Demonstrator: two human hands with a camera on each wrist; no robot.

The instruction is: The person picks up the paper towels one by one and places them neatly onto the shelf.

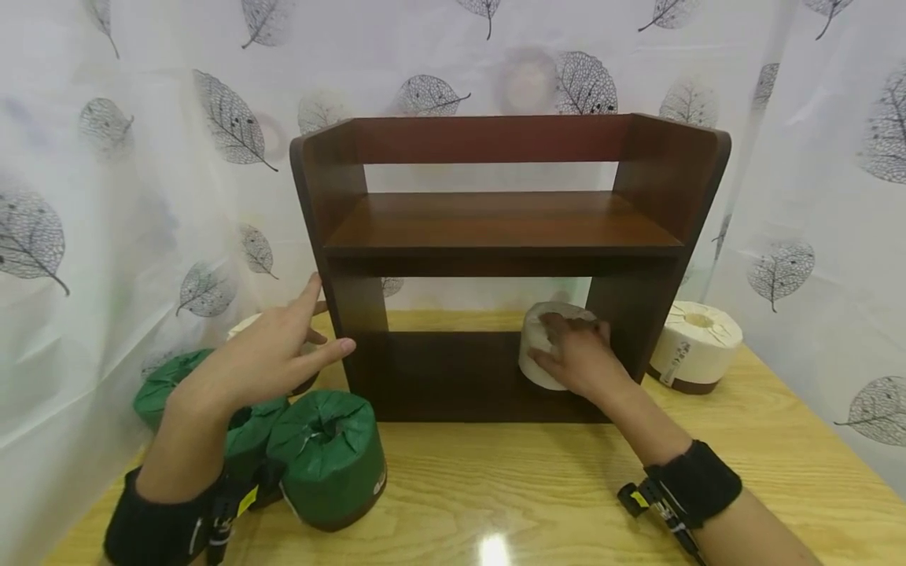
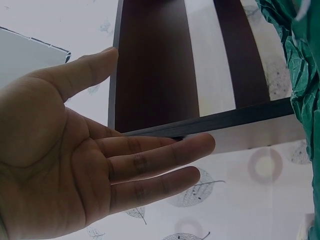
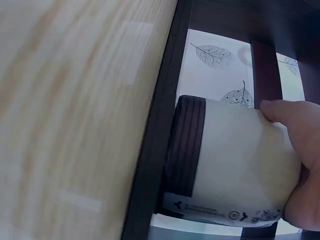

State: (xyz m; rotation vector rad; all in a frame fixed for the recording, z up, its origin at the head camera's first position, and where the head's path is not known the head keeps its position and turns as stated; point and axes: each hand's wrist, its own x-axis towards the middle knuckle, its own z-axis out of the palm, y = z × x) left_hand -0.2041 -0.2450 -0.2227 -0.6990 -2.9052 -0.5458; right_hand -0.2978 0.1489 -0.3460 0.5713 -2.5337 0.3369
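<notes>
My right hand (image 1: 586,360) grips the top of a cream paper-wrapped roll (image 1: 532,338). This roll stands upright on the bottom board of a dark brown shelf unit (image 1: 453,377), towards its right side. In the right wrist view, its dark ribbed base band (image 3: 185,150) sits right at the board, and a thumb lies against the cream wrapping. My left hand (image 1: 265,354) is beside the unit's left side panel, holding nothing, fingers extended and thumb apart. Below it, a green paper-wrapped roll (image 1: 329,464) with a pleated top stands on the table.
More green rolls (image 1: 166,385) stand at the left, and a pale one is partly hidden behind my left hand. Another cream roll (image 1: 697,346) with a brown base stands right of the unit on the wooden table (image 1: 495,479). A leaf-print curtain (image 1: 156,157) hangs behind.
</notes>
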